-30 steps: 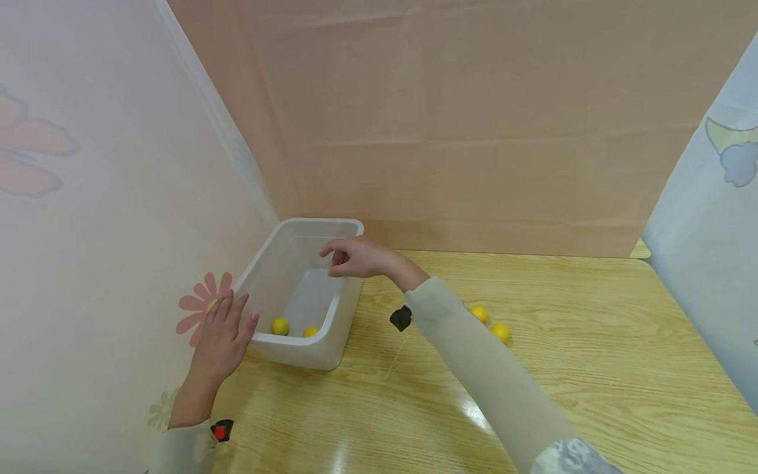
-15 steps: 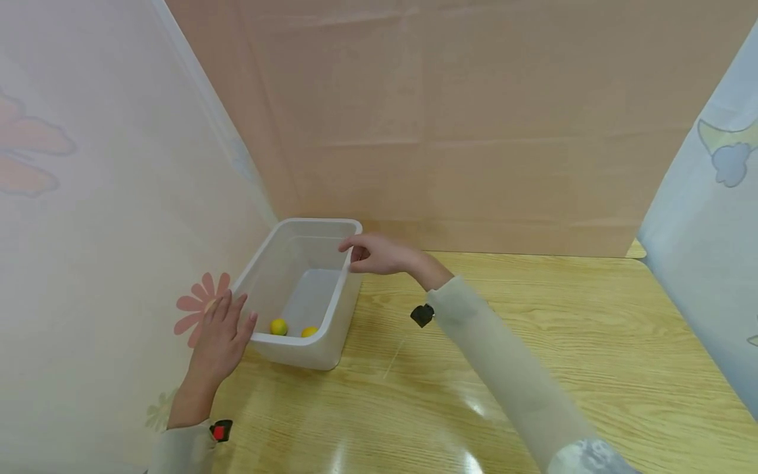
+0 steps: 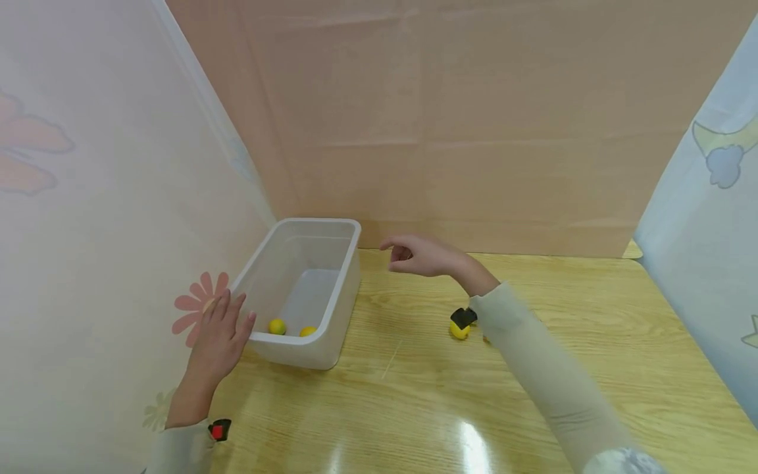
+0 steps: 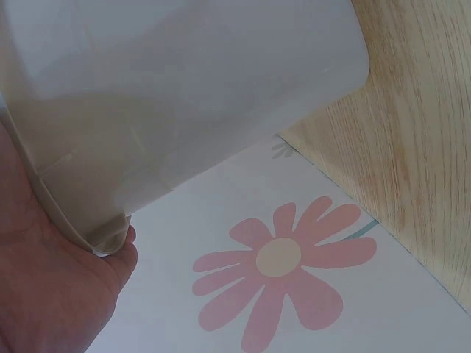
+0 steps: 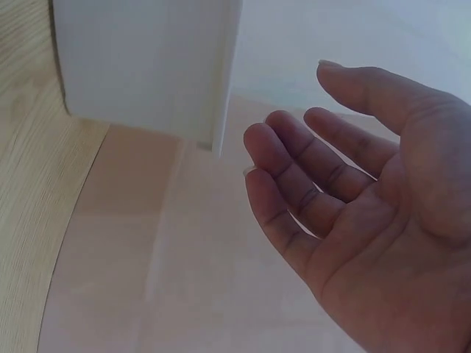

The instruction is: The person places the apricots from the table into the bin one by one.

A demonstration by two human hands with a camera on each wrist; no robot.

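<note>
A white plastic bin [image 3: 340,299] stands at the left of the wooden table. Inside, at its near end, lie a yellow-green round fruit [image 3: 276,326] and a yellow one [image 3: 308,331]. My left hand [image 3: 219,336] rests on the bin's near left corner, fingers extended. In the left wrist view, the palm of that hand [image 4: 55,272] lies against the rim. To the right of the bin, apart from it, my right hand [image 3: 423,255] hovers with loosely bent fingers. The right wrist view shows that hand [image 5: 368,176] holding nothing.
On the table [image 3: 414,395] a yellow fruit [image 3: 459,333] lies under the right wrist camera, and another yellow bit [image 3: 487,339] is mostly hidden by the sleeve. A brown sheet [image 3: 474,131] stands behind; a flower-printed sheet [image 3: 118,164] borders the left side.
My right hand has moved right, from above the bin, past its right rim, to over the table. The left hand has stayed on the corner.
</note>
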